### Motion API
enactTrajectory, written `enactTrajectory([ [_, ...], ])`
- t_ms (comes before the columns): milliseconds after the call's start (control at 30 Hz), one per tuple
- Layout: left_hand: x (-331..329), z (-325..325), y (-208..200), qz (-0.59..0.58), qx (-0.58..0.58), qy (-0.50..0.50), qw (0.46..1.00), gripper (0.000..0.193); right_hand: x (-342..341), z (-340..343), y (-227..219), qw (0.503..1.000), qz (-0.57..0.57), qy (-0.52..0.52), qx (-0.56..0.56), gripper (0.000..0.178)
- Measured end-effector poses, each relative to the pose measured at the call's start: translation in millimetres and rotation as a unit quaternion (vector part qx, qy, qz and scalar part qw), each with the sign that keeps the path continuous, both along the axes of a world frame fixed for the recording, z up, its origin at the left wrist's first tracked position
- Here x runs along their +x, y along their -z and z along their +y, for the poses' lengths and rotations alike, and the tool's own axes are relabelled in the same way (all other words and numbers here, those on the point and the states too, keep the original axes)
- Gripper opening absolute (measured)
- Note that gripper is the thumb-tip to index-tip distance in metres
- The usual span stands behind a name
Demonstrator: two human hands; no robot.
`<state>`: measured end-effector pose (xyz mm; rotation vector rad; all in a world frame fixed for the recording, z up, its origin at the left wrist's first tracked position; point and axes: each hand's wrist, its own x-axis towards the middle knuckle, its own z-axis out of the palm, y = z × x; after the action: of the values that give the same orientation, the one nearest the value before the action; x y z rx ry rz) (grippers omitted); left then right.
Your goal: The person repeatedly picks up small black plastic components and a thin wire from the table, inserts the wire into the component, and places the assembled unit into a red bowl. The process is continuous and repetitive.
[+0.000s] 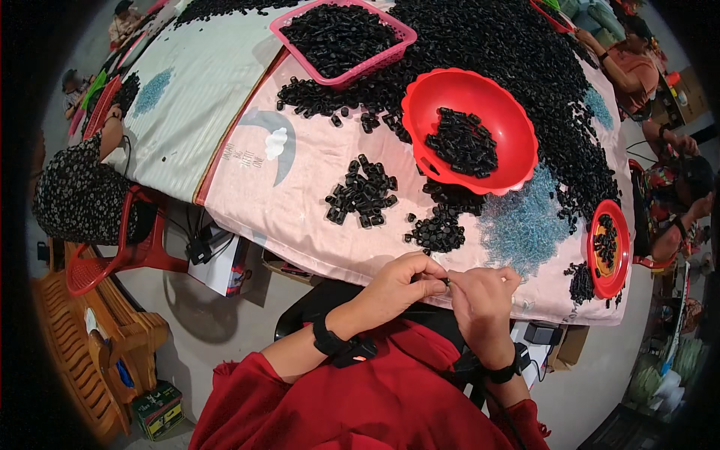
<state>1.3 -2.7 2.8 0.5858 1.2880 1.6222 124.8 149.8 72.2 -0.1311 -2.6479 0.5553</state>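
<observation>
- Pinching a small black piece, the left hand and right hand meet at the near edge of the bench; the fingers of both are clamped together on it.
- Just beyond the hands lies a small pile of black pieces, with another pile farther left.
- A red bowl holding more pieces sits farther off; a pink basket stands at the far side.
</observation>
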Motion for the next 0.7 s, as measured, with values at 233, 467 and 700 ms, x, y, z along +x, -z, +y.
enactTrajectory([
  [233,1,0,0,-0.039,0.018,-0.001,0.999,0.019,3,-2,5,0.999,0.008,0.022,-0.039,0.027],
  [467,4,-1,-1,-0.017,0.022,-0.014,1.000,0.019,6,-5,14,0.996,0.017,0.042,-0.073,0.027],
  [700,5,-3,-3,-0.036,0.011,-0.025,0.999,0.019,8,-2,6,1.000,-0.017,0.004,-0.014,0.032],
])
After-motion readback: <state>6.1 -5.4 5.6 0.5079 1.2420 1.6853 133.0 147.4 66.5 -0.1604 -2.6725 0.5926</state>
